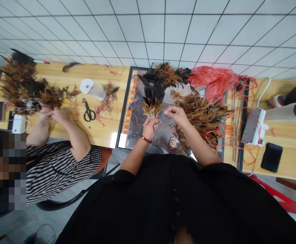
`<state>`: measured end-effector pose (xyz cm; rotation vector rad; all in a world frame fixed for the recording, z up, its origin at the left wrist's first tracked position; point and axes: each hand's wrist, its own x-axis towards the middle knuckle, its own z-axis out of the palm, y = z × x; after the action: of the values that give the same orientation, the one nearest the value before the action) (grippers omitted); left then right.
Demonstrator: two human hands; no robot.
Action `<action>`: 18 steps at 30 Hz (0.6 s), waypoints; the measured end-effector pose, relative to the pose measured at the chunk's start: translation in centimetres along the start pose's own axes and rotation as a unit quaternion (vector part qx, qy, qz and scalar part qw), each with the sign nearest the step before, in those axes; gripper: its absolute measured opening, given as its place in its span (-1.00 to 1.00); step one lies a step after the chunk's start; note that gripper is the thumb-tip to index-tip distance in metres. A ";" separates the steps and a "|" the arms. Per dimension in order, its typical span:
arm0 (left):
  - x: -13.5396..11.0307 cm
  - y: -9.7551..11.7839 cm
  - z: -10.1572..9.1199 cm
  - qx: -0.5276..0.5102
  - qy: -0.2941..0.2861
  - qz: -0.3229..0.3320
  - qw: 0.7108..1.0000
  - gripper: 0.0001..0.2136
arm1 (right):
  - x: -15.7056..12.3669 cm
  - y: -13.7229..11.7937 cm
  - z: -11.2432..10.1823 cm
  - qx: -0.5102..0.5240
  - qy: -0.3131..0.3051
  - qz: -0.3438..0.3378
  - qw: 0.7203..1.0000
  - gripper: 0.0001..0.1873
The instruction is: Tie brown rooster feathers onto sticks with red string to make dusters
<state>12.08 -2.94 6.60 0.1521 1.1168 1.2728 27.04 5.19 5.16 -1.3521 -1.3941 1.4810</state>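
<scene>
My left hand (150, 128), a beaded bracelet at its wrist, is closed around the base of a feather bundle (153, 98). Long black feathers fan out at the bundle's top, with shorter brown ones below. A thin stick seems to run down beneath the fist. Just to the right, apart from the bundle, my right hand (177, 114) has its thumb and fingertips pinched together; whatever is between them is too small to make out. Red string (165, 127) trails from the bundle's base toward a small spool (172, 144). Loose brown feathers (198, 110) lie beside my right hand.
Blue-handled snips (133, 104) lie left of the bundle. Black feathers (165, 74) and a red plastic bag (214, 79) are at the back. Rightward are a power strip (252, 126) and phone (272, 157). A co-worker (61, 166) handles feathers at left, near black scissors (89, 112).
</scene>
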 end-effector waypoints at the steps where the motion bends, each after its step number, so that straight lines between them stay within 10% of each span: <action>1: 0.0 -0.2 0.1 0.004 0.004 0.001 1.000 -0.68 | -0.8 0.1 0.8 0.036 -0.032 0.013 0.999 -0.53; 10: -0.4 -0.3 0.3 0.047 -0.035 -0.047 0.997 -0.71 | -1.5 -1.0 2.5 0.118 -0.045 0.057 0.990 -0.69; 18: 0.1 0.0 0.6 -0.044 0.021 -0.031 0.998 -0.77 | 0.1 0.0 3.8 -0.013 -0.088 0.015 0.996 -0.81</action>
<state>12.51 -2.57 6.78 0.0257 1.0908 1.2728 23.37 4.27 4.70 -1.2877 -1.5127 1.6396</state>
